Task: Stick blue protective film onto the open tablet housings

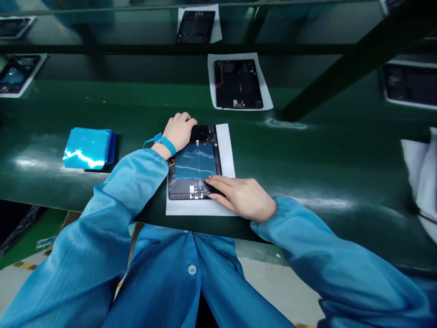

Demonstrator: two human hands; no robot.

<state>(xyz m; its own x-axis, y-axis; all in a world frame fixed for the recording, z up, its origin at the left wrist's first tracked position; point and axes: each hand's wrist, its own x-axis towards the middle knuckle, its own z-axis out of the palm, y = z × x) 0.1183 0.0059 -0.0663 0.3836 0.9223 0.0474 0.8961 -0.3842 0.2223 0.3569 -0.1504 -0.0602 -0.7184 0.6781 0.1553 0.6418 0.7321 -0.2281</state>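
Note:
An opened tablet body [193,166] lies on a white sheet [227,150] on the green belt in front of me, with a shiny blue film covering its middle. My left hand [179,130], a blue strap around its wrist, rests with curled fingers on the tablet's far left corner. Flat on the tablet's near right corner lies my right hand [241,196], its fingertips pressing the lower edge beside the film. Neither hand holds anything loose.
A stack of blue films [88,148] lies on the belt to the left. Another open tablet [238,84] on white paper sits further up, with more at the top [195,26], left [17,73] and right [409,84]. A dark beam [341,68] crosses diagonally.

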